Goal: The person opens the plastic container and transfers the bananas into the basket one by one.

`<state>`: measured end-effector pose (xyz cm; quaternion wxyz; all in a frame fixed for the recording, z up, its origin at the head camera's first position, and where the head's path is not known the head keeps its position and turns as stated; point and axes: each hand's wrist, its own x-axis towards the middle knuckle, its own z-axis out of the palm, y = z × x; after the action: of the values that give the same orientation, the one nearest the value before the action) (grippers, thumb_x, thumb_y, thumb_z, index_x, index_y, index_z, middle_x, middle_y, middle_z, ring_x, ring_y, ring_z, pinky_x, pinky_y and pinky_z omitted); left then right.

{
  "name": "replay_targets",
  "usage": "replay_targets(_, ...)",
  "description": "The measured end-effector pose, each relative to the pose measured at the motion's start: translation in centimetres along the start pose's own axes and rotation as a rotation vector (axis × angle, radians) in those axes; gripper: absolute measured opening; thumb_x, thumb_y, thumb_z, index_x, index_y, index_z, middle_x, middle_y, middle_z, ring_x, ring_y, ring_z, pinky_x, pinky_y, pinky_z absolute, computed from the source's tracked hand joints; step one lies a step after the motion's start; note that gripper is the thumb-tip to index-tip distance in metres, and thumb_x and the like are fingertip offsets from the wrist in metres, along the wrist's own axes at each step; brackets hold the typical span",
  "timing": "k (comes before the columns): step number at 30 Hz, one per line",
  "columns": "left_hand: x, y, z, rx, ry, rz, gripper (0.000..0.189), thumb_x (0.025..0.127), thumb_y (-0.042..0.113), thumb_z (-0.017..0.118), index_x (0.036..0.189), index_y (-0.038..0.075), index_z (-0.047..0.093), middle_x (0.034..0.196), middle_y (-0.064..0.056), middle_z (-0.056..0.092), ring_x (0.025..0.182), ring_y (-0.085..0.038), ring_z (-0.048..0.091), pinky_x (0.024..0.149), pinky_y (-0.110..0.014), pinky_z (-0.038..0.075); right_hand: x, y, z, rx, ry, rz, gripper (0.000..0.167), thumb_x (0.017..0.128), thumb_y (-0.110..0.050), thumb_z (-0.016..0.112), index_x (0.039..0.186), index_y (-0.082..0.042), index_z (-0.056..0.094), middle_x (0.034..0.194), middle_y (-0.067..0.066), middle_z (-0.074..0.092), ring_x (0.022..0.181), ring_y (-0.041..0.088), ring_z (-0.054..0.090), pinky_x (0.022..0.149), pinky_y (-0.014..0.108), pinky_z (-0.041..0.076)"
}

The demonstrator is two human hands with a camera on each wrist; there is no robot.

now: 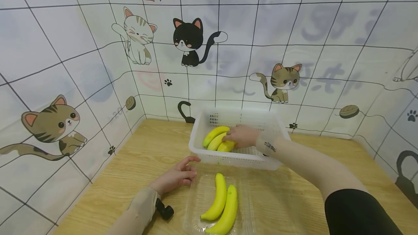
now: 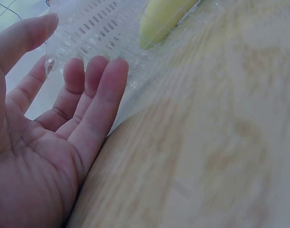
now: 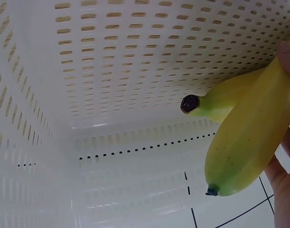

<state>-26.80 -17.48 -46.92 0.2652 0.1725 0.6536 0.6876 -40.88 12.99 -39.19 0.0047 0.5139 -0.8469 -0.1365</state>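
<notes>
A white perforated basket (image 1: 235, 158) stands at the back of the table, with yellow bananas (image 1: 215, 132) at its left side. My right hand (image 1: 243, 136) reaches into it and grips a banana (image 3: 254, 128) between thumb and fingers; another banana (image 3: 223, 97) lies right behind that one. In front of the basket is a clear plastic container (image 1: 200, 200) with two bananas (image 1: 220, 197) side by side in it. My left hand (image 1: 176, 175) rests at this container's upper left edge, its fingers loosely bent and holding nothing. The left wrist view shows the palm and fingers plainly.
Everything stands on a wood-grain table (image 1: 294, 198). Behind and at both sides rises a white gridded wall covering (image 1: 235, 57) with cartoon cats. A small black device (image 1: 164, 209) sits at my left wrist.
</notes>
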Motion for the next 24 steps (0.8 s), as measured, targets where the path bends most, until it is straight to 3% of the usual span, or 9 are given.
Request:
replay_targets(14, 0.07, -0.14, 0.06, -0.006, 0.004, -0.006, 0.053, 0.095, 0.015, 0.063, 0.141, 0.017, 0.037, 0.096, -0.009, 0.051, 0.079, -0.02, 0.057, 0.072, -0.032, 0.05, -0.11, -0.89, -0.11, 0.032, -0.058, 0.046, 0.052, 0.084, -0.029, 0.077, 0.133, -0.026, 0.057, 0.117, -0.004, 0.064, 0.105, 0.015, 0.059, 0.093, 0.036, 0.045)
replay_targets(20, 0.06, -0.05, 0.01, -0.006, -0.001, -0.006, 0.054, 0.094, 0.018, 0.065, 0.14, 0.018, 0.037, 0.096, -0.008, 0.051, 0.078, -0.02, 0.057, 0.071, -0.031, 0.05, 0.01, -0.89, -0.36, -0.027, -0.037, 0.047, 0.051, 0.082, -0.031, 0.079, 0.128, -0.023, 0.057, 0.109, -0.003, 0.065, 0.095, 0.014, 0.061, 0.084, 0.034, 0.049)
replay_targets(24, 0.0, -0.05, -0.02, -0.006, -0.007, 0.006, 0.054, 0.095, 0.018, 0.063, 0.141, 0.016, 0.036, 0.095, -0.008, 0.051, 0.079, -0.019, 0.057, 0.071, -0.031, 0.05, 0.16, -0.83, -0.53, -0.085, -0.034, 0.09, 0.052, 0.08, -0.037, 0.079, 0.124, -0.019, 0.058, 0.104, -0.002, 0.065, 0.09, 0.014, 0.06, 0.077, 0.033, 0.049)
